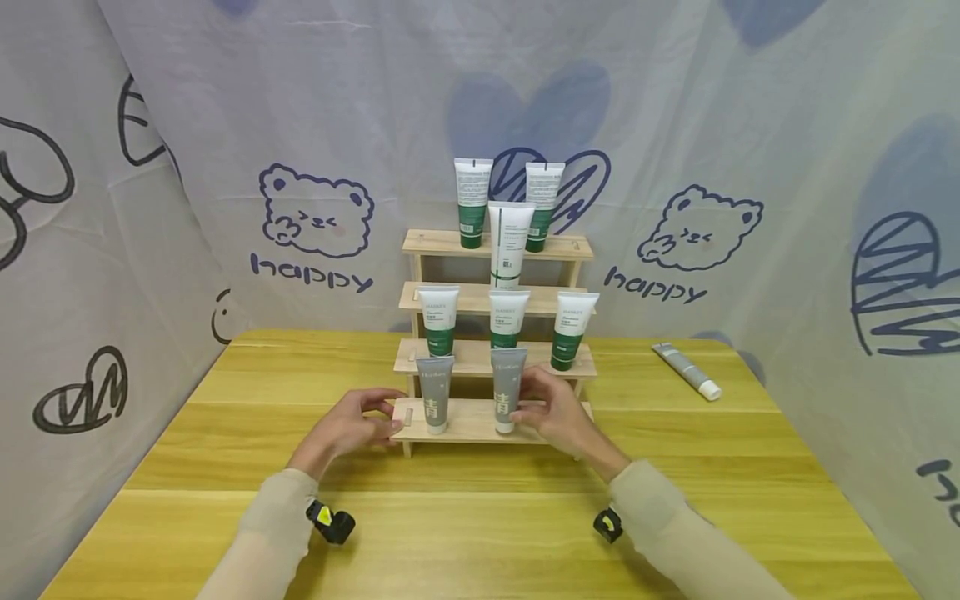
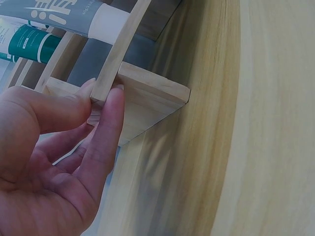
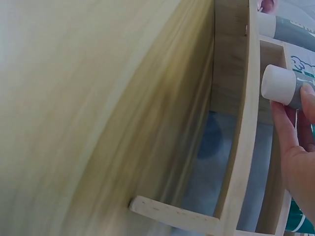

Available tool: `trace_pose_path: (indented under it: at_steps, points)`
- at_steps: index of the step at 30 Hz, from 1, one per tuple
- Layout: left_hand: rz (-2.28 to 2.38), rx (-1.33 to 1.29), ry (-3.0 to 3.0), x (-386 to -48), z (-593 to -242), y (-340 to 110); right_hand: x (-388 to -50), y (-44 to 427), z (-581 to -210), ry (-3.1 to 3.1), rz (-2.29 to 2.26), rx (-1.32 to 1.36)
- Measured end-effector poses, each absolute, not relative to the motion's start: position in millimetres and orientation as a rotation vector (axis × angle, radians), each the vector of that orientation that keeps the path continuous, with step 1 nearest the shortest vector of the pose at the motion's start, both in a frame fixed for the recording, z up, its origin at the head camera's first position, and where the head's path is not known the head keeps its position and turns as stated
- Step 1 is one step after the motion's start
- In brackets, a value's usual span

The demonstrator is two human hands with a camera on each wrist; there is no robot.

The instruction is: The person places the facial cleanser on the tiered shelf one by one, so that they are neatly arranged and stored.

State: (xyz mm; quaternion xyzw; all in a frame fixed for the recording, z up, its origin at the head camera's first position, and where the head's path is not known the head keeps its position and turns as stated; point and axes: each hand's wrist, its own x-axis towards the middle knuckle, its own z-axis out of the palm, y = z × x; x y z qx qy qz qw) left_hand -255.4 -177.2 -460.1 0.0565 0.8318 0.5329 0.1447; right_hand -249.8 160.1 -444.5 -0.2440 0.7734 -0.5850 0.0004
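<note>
A stepped wooden rack stands on the table, carrying tubes on its shelves. My left hand pinches the left end of the lowest shelf between thumb and fingers, as the left wrist view shows at the shelf board. With my right hand I grip a grey tube at the middle of that shelf. Its white cap points down at the board; whether it touches is unclear. Another grey tube stands cap-down on the shelf's left part.
Three white-and-green tubes stand on the shelf above. Higher up are a larger white tube and two more white-and-green tubes on top. A loose grey tube lies on the table at right. Printed cloth hangs behind.
</note>
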Motion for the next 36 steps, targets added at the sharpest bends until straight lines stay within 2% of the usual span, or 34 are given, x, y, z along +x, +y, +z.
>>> trace_pose_path:
  at_steps: [36]
  points:
    - [1.544,0.163,2.385,-254.9,-459.1,-177.2,-247.0,155.0,-451.9,2.414,-1.798,-0.693]
